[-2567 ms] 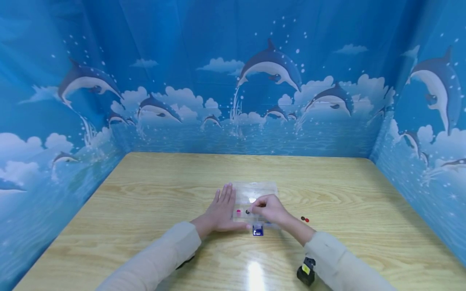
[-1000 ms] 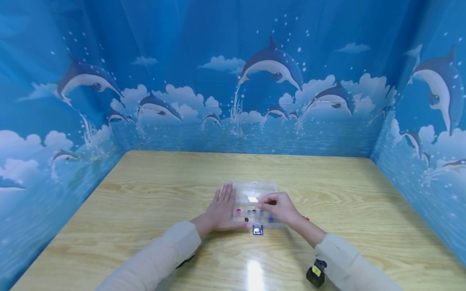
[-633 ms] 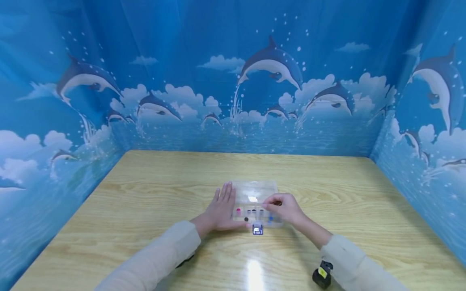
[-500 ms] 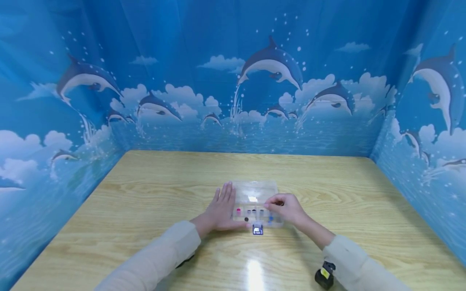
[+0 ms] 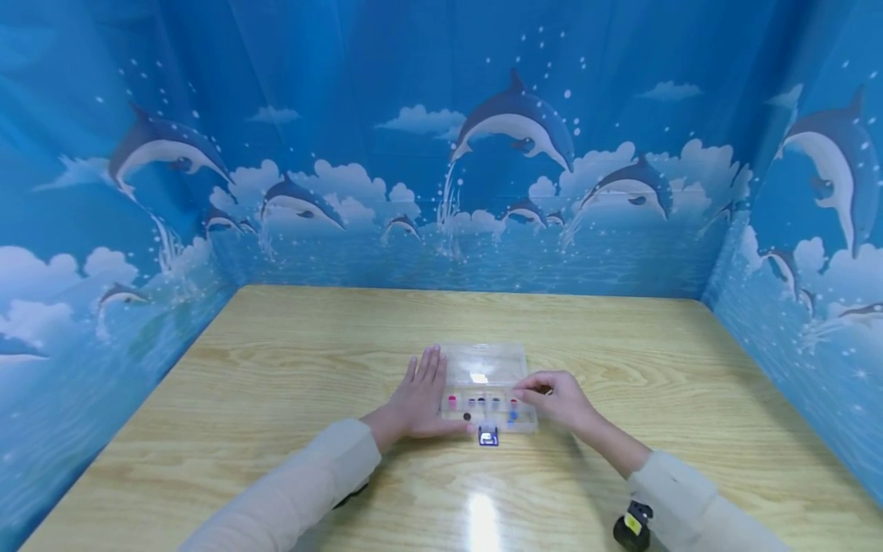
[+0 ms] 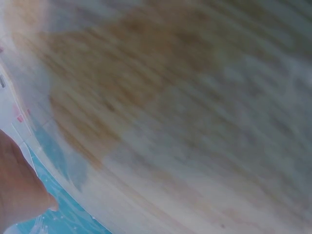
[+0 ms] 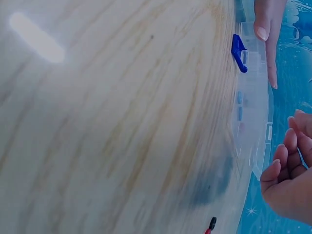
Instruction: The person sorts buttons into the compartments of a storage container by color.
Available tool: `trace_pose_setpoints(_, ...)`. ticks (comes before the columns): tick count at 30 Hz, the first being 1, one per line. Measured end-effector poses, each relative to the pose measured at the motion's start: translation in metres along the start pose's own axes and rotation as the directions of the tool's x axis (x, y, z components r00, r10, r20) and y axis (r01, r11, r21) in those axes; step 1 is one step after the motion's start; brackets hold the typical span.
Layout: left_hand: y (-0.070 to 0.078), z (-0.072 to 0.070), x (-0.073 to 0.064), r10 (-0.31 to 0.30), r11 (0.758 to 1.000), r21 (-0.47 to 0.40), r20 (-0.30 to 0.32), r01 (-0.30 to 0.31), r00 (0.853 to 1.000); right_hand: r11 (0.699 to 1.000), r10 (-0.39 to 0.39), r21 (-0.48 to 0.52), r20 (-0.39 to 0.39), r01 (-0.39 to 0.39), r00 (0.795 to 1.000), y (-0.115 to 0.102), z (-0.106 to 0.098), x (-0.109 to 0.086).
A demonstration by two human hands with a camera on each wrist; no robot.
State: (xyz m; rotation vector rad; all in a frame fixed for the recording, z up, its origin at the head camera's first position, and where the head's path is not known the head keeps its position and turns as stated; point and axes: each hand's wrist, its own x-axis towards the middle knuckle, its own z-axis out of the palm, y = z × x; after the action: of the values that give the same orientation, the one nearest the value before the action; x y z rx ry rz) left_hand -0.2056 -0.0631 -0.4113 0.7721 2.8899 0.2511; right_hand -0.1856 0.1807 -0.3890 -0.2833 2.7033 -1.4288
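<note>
A clear plastic compartment box (image 5: 451,418) with its lid (image 5: 476,359) laid back sits mid-table. Its compartments hold a pink piece (image 5: 451,402), a black piece (image 5: 467,416), a blue piece (image 5: 513,416), a red-topped piece (image 5: 513,401) and other small dark ones. A blue latch (image 5: 488,437) hangs at the front edge. My left hand (image 5: 418,402) lies flat against the box's left side, fingers straight, thumb along the front. My right hand (image 5: 555,395) hovers at the box's right edge; in the right wrist view its fingers (image 7: 282,148) are loosely curled with nothing visible between them.
A small black-and-red piece (image 7: 210,225) lies on the wooden table (image 5: 331,345) right of the box; my right forearm covers it in the head view. Dolphin-print curtains (image 5: 345,192) enclose the table's back and sides.
My right hand has moved right over the box from the middle compartments to its right edge, uncovering small pieces in the back row. My left hand has stayed in place.
</note>
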Motion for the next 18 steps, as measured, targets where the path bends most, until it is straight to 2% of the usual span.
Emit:
trace_pose_setpoints(11,0.000,0.001,0.000,-0.013,1.000,0.000,0.006,0.013,1.000,0.999,0.023,-0.026,-0.022,-0.024,0.999,0.005,-0.011,-0.005)
trace_pose_setpoints(18,0.000,0.001,0.001,-0.015,1.000,0.005,0.008,0.015,1.000,0.998,-0.005,-0.062,-0.034,0.003,0.999,0.013,-0.020,-0.008)
